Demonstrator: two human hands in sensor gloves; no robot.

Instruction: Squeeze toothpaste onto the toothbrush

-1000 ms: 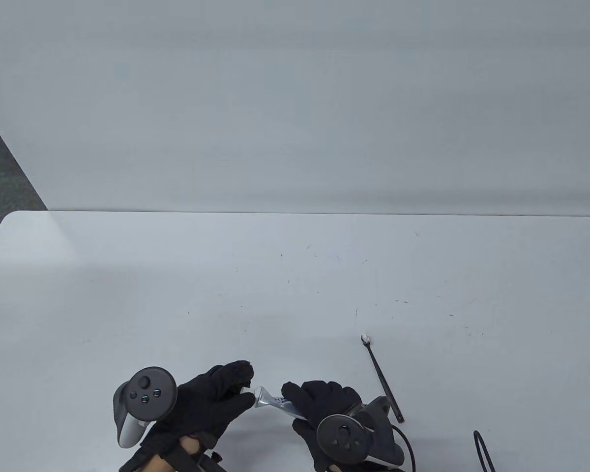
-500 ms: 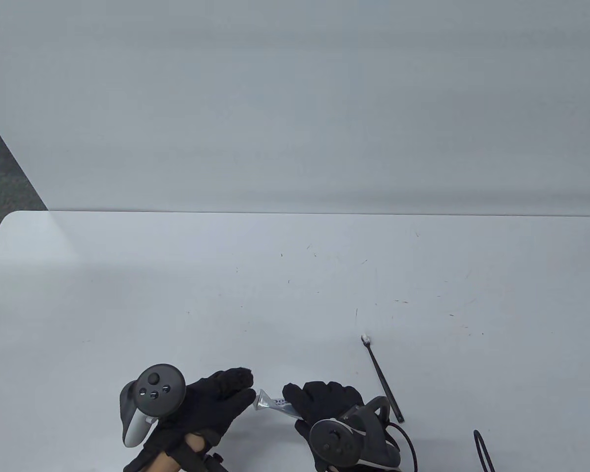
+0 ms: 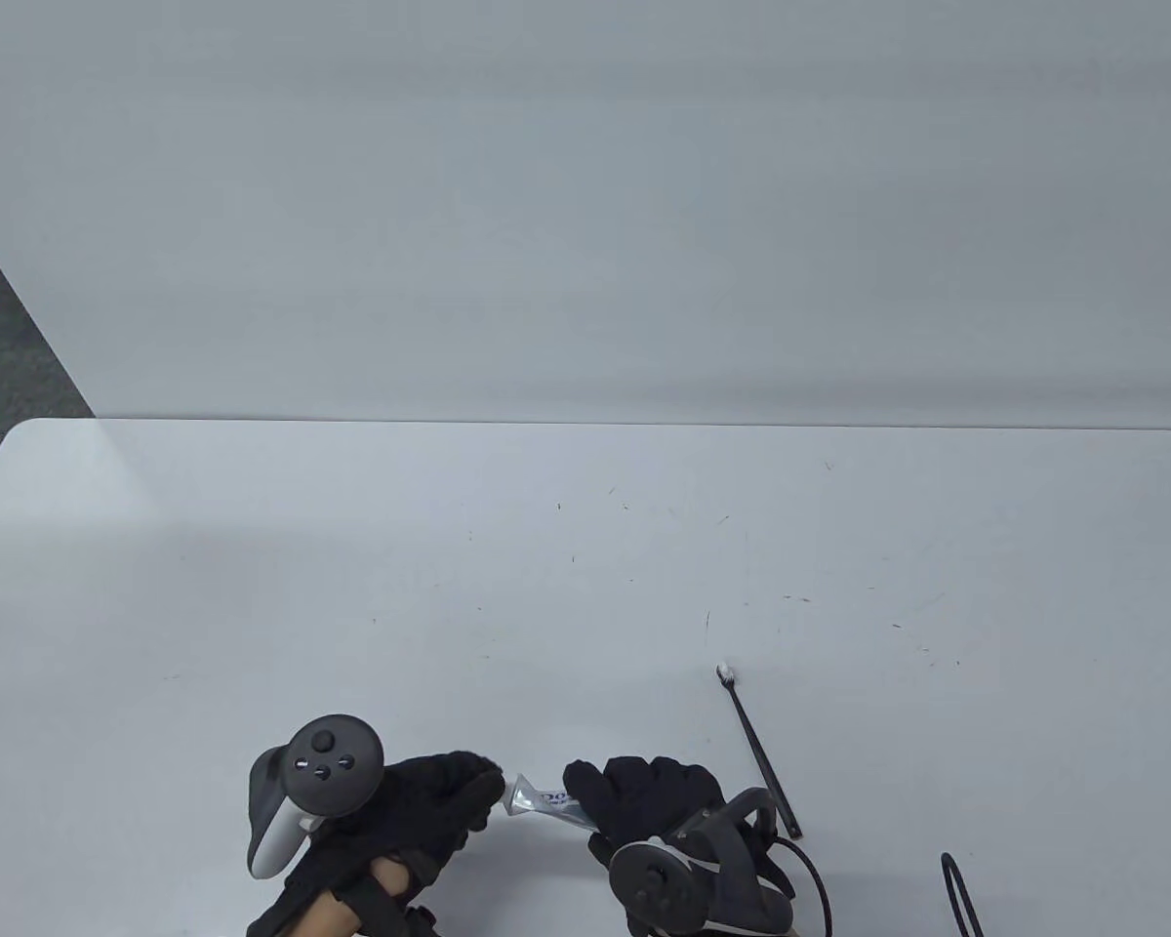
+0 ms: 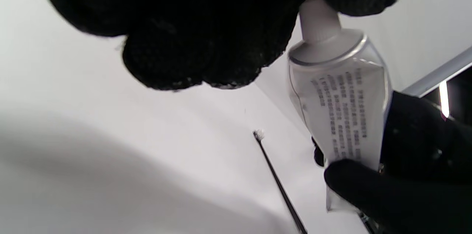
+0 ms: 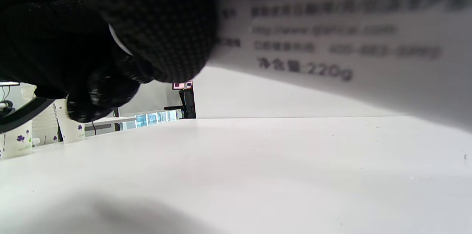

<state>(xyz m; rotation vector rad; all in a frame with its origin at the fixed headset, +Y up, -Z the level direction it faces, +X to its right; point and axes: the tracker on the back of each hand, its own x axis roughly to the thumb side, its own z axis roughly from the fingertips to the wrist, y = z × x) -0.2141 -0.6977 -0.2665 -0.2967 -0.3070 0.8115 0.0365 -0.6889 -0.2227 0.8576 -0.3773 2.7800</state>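
Observation:
A silver-white toothpaste tube (image 3: 542,800) is held level just above the table's front edge. My right hand (image 3: 634,795) grips its body; in the right wrist view the tube's printed side (image 5: 332,34) fills the top. My left hand (image 3: 483,786) pinches the white cap end of the tube (image 4: 319,20), its fingers closed around it. The tube also shows in the left wrist view (image 4: 343,112). A thin black toothbrush (image 3: 756,752) with a white head (image 3: 725,672) lies on the table just right of my right hand, untouched; it also shows in the left wrist view (image 4: 276,178).
The white table (image 3: 585,586) stretches away behind the hands, with a white wall panel behind it. A black cable loop (image 3: 961,893) lies at the front right. Paper cups (image 5: 16,140) stand far off in the right wrist view.
My left hand has rolled at the wrist, its tracker shifting right, and its fingers have curled down over the tube's cap end. My right hand with the tube has barely moved.

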